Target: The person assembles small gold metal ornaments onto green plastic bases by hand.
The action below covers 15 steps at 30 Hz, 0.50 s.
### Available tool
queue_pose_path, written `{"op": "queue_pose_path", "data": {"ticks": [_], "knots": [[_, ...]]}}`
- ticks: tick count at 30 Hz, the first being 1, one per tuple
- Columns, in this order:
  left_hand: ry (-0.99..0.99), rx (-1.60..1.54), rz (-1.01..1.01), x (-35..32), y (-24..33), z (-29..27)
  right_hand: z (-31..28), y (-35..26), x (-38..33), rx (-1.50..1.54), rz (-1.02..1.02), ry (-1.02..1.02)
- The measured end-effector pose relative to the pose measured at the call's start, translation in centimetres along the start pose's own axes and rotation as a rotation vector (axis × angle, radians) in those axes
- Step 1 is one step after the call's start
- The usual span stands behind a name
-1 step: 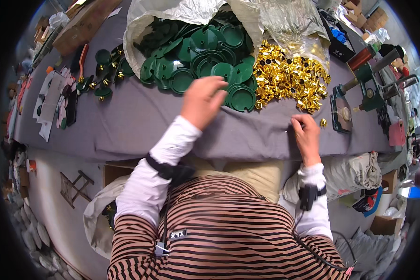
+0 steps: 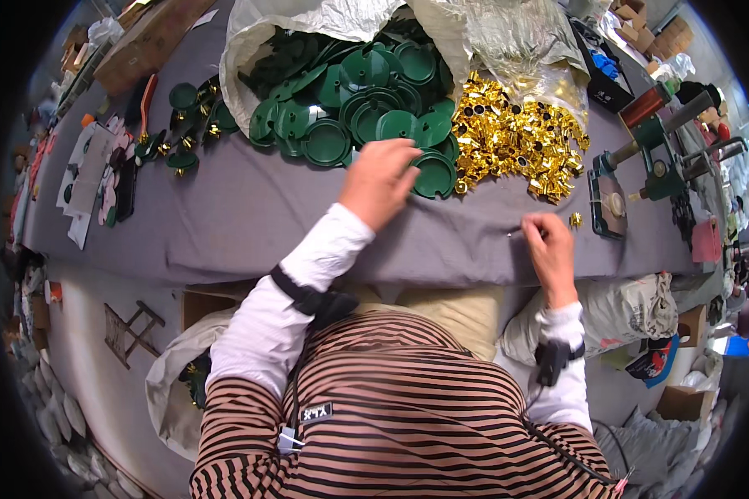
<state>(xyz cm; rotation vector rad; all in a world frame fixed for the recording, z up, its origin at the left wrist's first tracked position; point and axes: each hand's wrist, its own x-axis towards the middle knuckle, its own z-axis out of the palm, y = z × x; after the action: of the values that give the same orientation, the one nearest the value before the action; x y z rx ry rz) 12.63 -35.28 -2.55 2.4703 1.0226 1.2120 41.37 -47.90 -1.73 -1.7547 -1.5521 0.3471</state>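
Observation:
My left hand (image 2: 379, 185) hovers at the near edge of a heap of green round plastic discs (image 2: 325, 143), its thumb and fingers apart. Nothing shows in it, though its palm is hidden. A pale sack (image 2: 245, 71) lies open around the heap. To the right, my right hand (image 2: 548, 249) is closed with its fingertips pinched together; whatever they hold is too small or hidden to make out. By those fingertips a tiny shiny piece (image 2: 510, 235) shows against the cloth. One gold clip-like piece (image 2: 576, 220) lies beside this hand, nearer me than the pile of gold pieces (image 2: 516, 137).
A green hand press (image 2: 662, 162) stands at the right, with a dark flat tray (image 2: 609, 204) beside it. Green discs with gold fittings (image 2: 183, 160) lie at the left near an orange-handled tool (image 2: 148, 104). Grey cloth (image 2: 250, 224) covers the table.
My left hand has moved right and slightly toward me, uncovering more of the discs at its left. My right hand has shifted only slightly, still pinched.

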Motion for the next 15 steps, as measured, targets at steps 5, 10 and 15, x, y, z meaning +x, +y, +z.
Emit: {"op": "queue_pose_path", "data": {"ticks": [5, 10, 15], "knots": [[-0.144, 0.211, 0.039, 1.4, 1.4, 2.8, -4.7, -2.2, -2.7, -0.059, 0.274, -0.643], [-0.340, 0.256, 0.005, 0.9, 2.0, 2.4, 0.8, -4.1, 0.8, 0.002, -0.125, -0.232], [-0.359, 0.217, -0.007, -1.3, 2.6, 0.6, 8.1, -4.1, 4.7, -0.055, -0.520, 0.027]]}}
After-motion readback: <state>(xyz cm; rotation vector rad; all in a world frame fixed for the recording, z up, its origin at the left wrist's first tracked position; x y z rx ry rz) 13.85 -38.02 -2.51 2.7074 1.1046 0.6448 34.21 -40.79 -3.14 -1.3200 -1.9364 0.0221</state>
